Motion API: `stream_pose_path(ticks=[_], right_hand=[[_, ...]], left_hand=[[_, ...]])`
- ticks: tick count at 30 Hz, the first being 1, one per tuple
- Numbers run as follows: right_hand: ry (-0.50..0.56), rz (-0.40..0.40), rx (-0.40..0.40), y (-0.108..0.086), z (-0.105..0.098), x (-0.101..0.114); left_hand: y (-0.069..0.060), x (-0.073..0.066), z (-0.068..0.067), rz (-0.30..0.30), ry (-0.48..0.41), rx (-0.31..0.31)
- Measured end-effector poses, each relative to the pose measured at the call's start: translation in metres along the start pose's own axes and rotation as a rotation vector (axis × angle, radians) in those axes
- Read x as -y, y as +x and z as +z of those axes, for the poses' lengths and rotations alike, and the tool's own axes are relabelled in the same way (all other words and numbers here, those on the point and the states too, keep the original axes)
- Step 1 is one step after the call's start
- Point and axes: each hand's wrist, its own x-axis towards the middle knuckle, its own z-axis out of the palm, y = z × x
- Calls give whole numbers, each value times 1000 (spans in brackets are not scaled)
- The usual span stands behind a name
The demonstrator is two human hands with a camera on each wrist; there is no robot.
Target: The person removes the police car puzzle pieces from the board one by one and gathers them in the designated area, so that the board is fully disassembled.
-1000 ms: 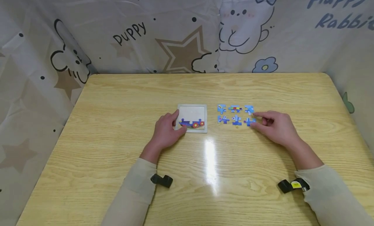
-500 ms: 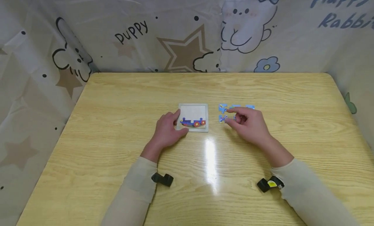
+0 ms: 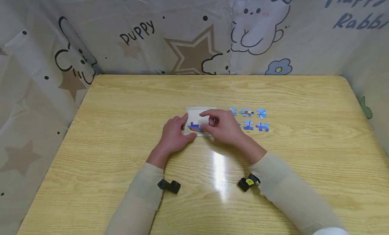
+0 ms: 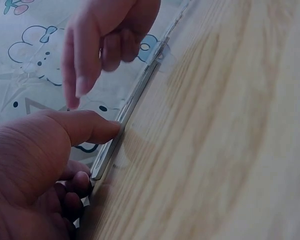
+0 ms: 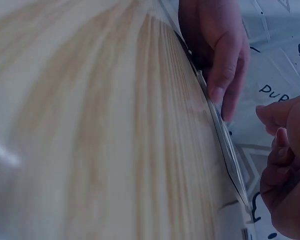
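A shallow jigsaw tray with a pale rim lies mid-table. Joined blue pieces with red and yellow wheels fill its near strip; its upper part is bare. My left hand holds the tray at its left side, the thumb on the near edge as the left wrist view shows. Over the tray's right half hovers my right hand, thumb and index finger apart and the other fingers curled. Nothing shows between its fingertips in the right wrist view. It hides part of the joined pieces.
Loose blue jigsaw pieces lie in two rows right of the tray, among them one with coloured blocks and one at the near right. My right hand partly covers the leftmost ones. A printed curtain stands behind the wooden table.
My right hand has moved left, from the far right loose pieces across the rows to above the tray. The loose pieces stay in place. My left hand keeps its hold on the tray.
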Motion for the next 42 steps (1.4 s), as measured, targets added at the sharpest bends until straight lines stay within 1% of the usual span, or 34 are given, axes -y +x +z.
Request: stream_pose_path(ticks=[6,12,18,25,30,33,42], right_hand=[[26,57,32,10,15,4],[11,63,43,14,23,-1],[-40,100,100,16,23,-1],[-84,155,168,19,23,0],[-122,176,212,21,24,2],[-139,186,229,22,25,3],[-151,225,245,24,24,7]], left_hand=[[0,3,1,12,4,-11],[0,3,1,25,14,-15],[0,0,-1,32,14,-18],[0,-1,-1,25,18,-10],[-1,0,-1,16,5,-8],[-1,1,0,19,4,-10],[0,3,1,36,10,-19]])
